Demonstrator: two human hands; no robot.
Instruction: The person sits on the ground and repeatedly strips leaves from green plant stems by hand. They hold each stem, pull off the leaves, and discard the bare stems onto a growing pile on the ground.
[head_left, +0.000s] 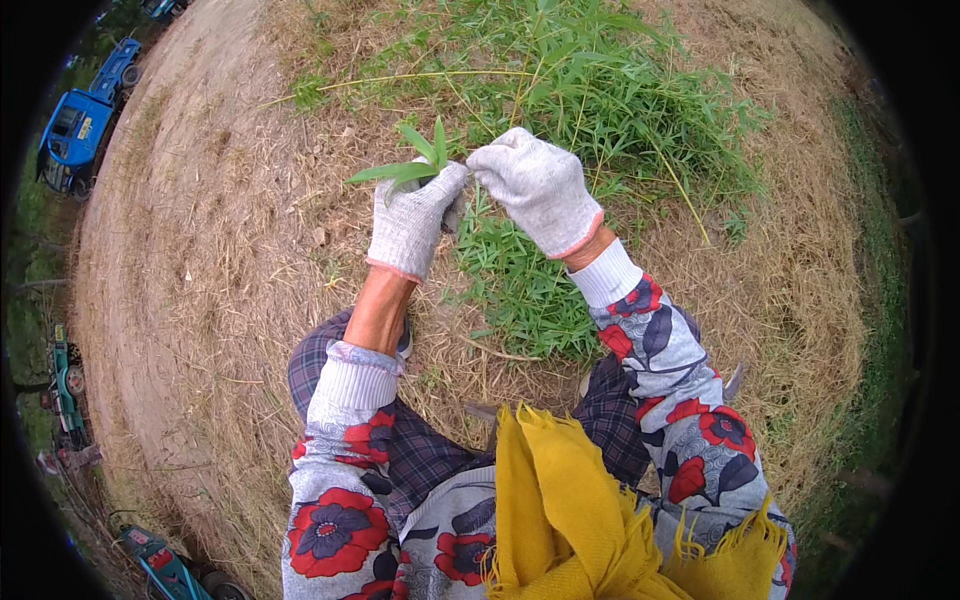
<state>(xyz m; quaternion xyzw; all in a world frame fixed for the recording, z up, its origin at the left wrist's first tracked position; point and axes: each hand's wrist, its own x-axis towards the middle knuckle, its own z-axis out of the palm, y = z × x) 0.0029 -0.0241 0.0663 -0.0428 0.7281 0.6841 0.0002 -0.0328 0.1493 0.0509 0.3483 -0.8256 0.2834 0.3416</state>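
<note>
My left hand (417, 217), in a pale knitted work glove, grips a small sprig of long green leaves (409, 171) between thumb and fingers. Close beside it, my right hand (536, 191) wears a similar glove and has its fingers curled in, fingertips near those of the left. Whether the right fingers pinch anything is too small to tell. Behind and below the right hand lies a heap of cut leafy green stems (637, 105), with thin yellowish stalks sticking out. A smaller pile of green leaves (536, 292) lies on the dry straw between my knees.
Dry straw (795, 300) covers the ground around the heap, and a bare dirt track (165, 225) runs along the left. A blue truck (79, 127) stands at the upper left, with green vehicles (67, 390) lower down. My yellow fringed scarf (562, 495) hangs in front.
</note>
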